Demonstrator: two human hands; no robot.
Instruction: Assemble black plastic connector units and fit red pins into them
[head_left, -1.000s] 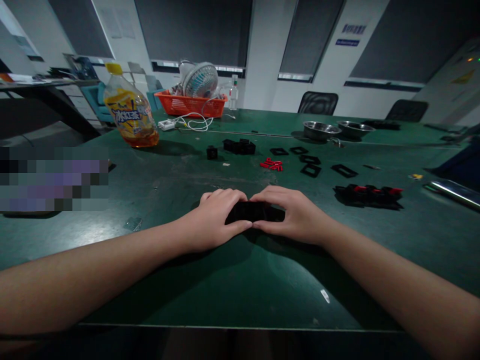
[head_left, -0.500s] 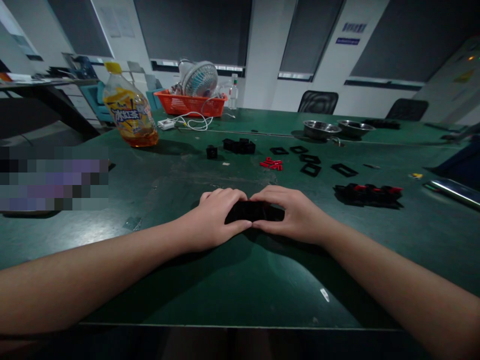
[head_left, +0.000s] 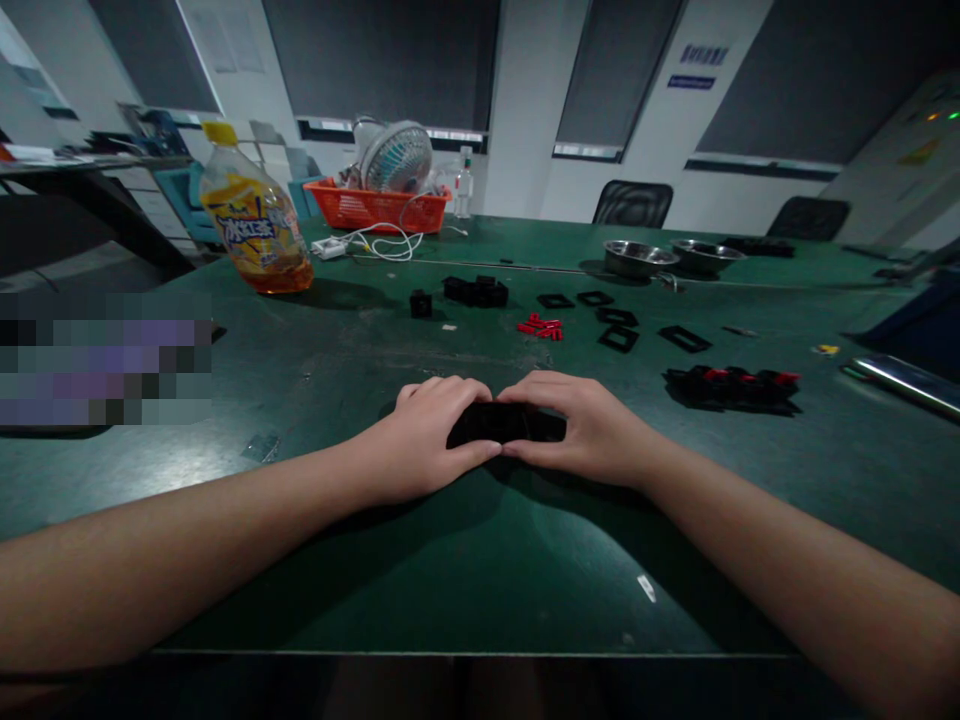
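A dark black block-like part (head_left: pixel 499 424) lies low over the green table (head_left: pixel 450 590), held between both hands. My left hand (head_left: pixel 431 440) curls round its left side, thumb along the near face and fingers behind. From the right, my right hand (head_left: pixel 577 430) grips it the same way, the two thumbs meeting at the front. The part's details are lost in shadow. Beyond the hands are small red pieces (head_left: pixel 541 327), several flat black frames (head_left: pixel 619 338) and a cluster of black blocks (head_left: pixel 475 291). A single black block (head_left: pixel 421 304) stands left of that cluster.
To the right sits a black assembly with red pieces (head_left: pixel 731 388). A tea bottle (head_left: pixel 255 225) stands at the left, near an orange basket (head_left: pixel 379 208) holding a fan (head_left: pixel 396 158). Two metal bowls (head_left: pixel 637 260) are at the back. A white cable (head_left: pixel 386 243) lies before the basket.
The whole scene has shifted slightly left in the view. Both hands keep the same hold on the black part.
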